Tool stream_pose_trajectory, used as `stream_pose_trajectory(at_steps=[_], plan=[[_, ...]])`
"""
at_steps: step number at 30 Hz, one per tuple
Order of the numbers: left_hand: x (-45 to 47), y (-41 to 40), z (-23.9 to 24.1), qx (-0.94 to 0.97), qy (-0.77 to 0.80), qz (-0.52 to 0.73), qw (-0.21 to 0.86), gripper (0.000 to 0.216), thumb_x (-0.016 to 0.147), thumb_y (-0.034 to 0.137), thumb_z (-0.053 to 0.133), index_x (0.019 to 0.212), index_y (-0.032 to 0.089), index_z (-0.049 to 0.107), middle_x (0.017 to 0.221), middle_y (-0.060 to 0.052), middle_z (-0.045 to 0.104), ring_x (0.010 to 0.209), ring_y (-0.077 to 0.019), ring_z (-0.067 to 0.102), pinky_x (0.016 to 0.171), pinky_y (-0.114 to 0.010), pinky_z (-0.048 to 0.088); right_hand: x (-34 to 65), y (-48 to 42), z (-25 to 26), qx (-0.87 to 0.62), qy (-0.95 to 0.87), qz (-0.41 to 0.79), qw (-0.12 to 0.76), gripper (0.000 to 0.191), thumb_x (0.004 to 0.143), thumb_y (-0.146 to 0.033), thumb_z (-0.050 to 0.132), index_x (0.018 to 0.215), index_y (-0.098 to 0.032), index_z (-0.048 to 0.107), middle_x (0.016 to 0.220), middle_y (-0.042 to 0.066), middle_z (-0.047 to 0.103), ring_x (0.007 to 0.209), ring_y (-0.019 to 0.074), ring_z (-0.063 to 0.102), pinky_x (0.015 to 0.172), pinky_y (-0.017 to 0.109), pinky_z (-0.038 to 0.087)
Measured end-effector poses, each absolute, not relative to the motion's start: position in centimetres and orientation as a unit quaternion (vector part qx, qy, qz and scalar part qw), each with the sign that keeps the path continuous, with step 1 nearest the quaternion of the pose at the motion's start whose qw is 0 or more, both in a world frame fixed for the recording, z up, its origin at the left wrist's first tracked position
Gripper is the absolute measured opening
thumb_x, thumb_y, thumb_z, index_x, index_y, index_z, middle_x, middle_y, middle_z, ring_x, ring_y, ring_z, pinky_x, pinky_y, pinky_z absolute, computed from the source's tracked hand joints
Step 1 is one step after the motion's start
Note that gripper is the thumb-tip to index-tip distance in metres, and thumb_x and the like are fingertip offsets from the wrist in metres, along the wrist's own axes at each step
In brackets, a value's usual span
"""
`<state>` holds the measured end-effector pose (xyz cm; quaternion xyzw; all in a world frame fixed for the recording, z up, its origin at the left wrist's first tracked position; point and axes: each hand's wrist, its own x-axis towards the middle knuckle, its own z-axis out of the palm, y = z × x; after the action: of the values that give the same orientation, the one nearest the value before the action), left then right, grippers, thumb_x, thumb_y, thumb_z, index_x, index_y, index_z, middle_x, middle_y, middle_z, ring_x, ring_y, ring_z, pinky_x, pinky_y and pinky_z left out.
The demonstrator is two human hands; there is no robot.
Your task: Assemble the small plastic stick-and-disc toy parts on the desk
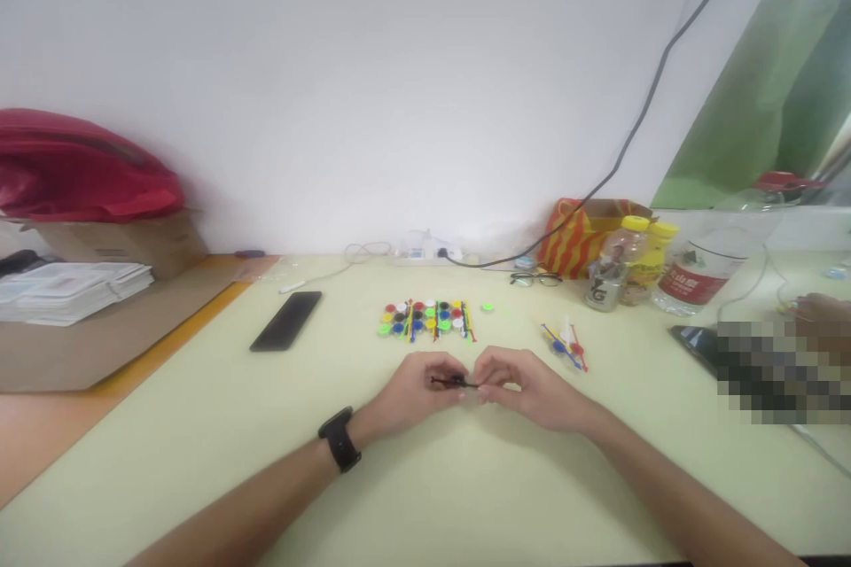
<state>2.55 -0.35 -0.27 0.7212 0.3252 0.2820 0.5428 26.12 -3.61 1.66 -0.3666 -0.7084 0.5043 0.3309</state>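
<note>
Over the near middle of the table [425,478], my left hand [416,385] and my right hand [525,385] meet. Between their fingertips is a thin black stick-like piece [456,383] with a small dark lump at its middle; part of it is hidden by the fingers. Both hands are closed in a pinch on it. Just beyond them lie rows of small coloured discs and thin coloured sticks [425,319], packed side by side. A single green disc [487,307] lies apart to their right. Farther right is a small pile of blue, white, yellow and red sticks with discs [565,345].
Left of the discs lies a black phone [285,322]. Behind are a power strip [425,250] and glasses [535,279]. Bottles [615,270] and a striped bag [565,235] stand back right. At the right edge another person's hand [824,323] is near a dark, partly blurred device [698,345].
</note>
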Motion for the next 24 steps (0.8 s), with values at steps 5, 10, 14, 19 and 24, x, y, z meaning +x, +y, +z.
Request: stream_pose_trajectory(at_steps=[5,10,14,19,24], plan=[[2.6,-0.8,-0.4,0.717,0.313,0.301,0.545,0.031,0.091,0.04,0.075,0.111,0.017,0.077,0.111,-0.012,0.077,0.102,-0.0255,0.071,0.091,-0.036,0.056,25.0,-3.0,0.9,-0.365,-0.749,0.44,0.336,0.014,0.098,-0.036,0.062,0.095,-0.022,0.061,0.088,0.003,0.07,0.084,0.0202,0.068,0.079,0.033,0.053],[2.2,-0.7,-0.5,0.729,0.317,0.331,0.509,0.027,0.096,0.039,0.07,0.109,0.017,0.077,0.109,-0.011,0.077,0.097,-0.0241,0.071,0.087,-0.035,0.057,25.2,-3.2,0.1,-0.384,-0.782,0.367,0.326,0.011,0.1,-0.029,0.056,0.1,-0.024,0.065,0.091,0.003,0.071,0.083,0.0192,0.065,0.075,0.03,0.051],[1.8,-0.7,-0.5,0.756,0.321,0.326,0.468,0.029,0.094,0.039,0.073,0.114,0.018,0.076,0.11,-0.011,0.075,0.095,-0.023,0.071,0.087,-0.035,0.059,25.3,-3.6,-0.3,-0.39,-0.791,0.317,0.349,0.014,0.102,-0.026,0.053,0.101,-0.024,0.066,0.097,0.004,0.073,0.087,0.0192,0.066,0.078,0.029,0.052],[1.6,-0.8,-0.3,0.79,0.322,0.321,0.411,0.025,0.095,0.035,0.07,0.115,0.021,0.076,0.109,-0.008,0.075,0.094,-0.0206,0.071,0.087,-0.033,0.059,25.0,-3.7,-1.0,-0.379,-0.793,0.291,0.378,0.012,0.101,-0.023,0.054,0.103,-0.023,0.066,0.096,0.003,0.073,0.086,0.0174,0.067,0.08,0.027,0.053],[1.6,-1.1,0.3,0.817,0.313,0.334,0.352,0.018,0.096,0.028,0.068,0.11,0.023,0.076,0.104,-0.005,0.076,0.089,-0.0179,0.071,0.085,-0.03,0.058,24.7,-3.6,-1.4,-0.37,-0.802,0.264,0.388,0.012,0.101,-0.02,0.054,0.104,-0.023,0.065,0.097,0.002,0.073,0.088,0.0169,0.068,0.082,0.027,0.053]])
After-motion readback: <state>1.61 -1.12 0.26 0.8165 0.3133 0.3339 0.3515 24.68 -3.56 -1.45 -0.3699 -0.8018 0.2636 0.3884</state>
